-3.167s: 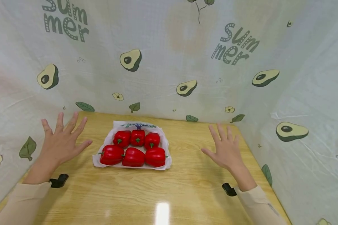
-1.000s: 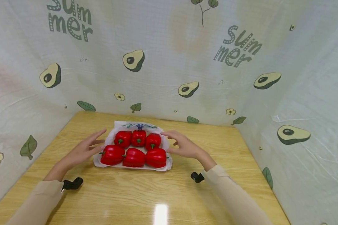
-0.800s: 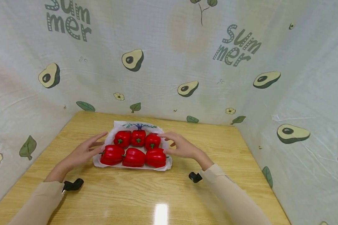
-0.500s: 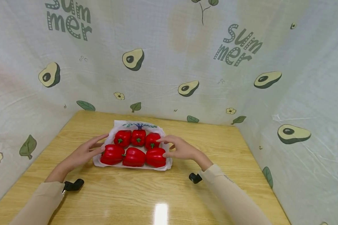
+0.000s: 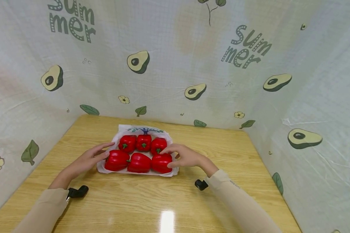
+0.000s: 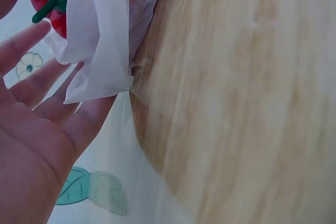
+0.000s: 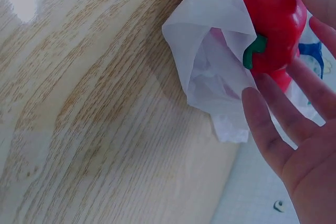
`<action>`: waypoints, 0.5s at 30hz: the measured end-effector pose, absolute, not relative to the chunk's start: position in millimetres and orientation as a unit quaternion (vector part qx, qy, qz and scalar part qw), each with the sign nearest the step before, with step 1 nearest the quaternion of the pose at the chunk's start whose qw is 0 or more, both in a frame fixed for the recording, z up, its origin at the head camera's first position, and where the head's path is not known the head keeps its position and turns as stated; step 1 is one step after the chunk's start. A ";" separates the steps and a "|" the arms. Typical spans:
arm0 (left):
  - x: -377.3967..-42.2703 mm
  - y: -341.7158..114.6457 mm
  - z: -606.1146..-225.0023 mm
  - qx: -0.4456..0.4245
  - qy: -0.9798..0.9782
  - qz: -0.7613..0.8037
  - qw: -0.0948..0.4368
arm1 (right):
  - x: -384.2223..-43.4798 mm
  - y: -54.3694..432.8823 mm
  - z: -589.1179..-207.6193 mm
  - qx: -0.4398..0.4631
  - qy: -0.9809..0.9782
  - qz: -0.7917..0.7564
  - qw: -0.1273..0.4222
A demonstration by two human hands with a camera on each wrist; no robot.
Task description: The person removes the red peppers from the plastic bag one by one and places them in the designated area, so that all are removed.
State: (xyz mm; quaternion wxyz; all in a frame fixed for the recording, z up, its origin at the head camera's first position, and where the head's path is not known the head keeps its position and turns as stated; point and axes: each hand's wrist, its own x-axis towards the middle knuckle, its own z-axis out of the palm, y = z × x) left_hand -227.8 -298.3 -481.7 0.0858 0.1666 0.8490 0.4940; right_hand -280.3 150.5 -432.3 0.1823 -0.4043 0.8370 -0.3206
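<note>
Several red bell peppers (image 5: 139,162) lie in two rows on a paper-lined tray (image 5: 100,166) in the head view. My left hand (image 5: 87,160) is at the tray's left side, fingers extended and thumb beside the front left pepper (image 5: 116,160). In the left wrist view its fingers pass behind the loose white paper (image 6: 100,30), near a green stem. My right hand (image 5: 185,156) spreads over the front right pepper (image 5: 160,162), thumb low and index finger above. Seen from the right wrist, the fingers are loosely bent around that pepper (image 7: 275,19), not closed on it.
The tray stands on a light wooden table (image 5: 128,200), toward its back left. A pale cloth (image 5: 169,55) printed with avocados and leaves hangs behind and along both sides. Black wrist camera mounts (image 5: 78,191) stick out beneath the hands.
Both hands have come inward from wide apart over the table to the tray's two sides. Lately the right hand has edged further left and down over the front right pepper. The peppers have not moved.
</note>
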 end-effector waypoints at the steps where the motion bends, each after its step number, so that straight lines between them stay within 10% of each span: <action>1: -228.4 -298.3 -481.6 0.168 0.848 0.495 0.086 | -280.0 150.9 -432.2 -0.405 0.837 -0.319 0.184; 15: -231.7 -301.9 -482.3 0.197 0.854 0.480 0.047 | -280.3 155.8 -432.5 -0.413 0.829 -0.313 0.207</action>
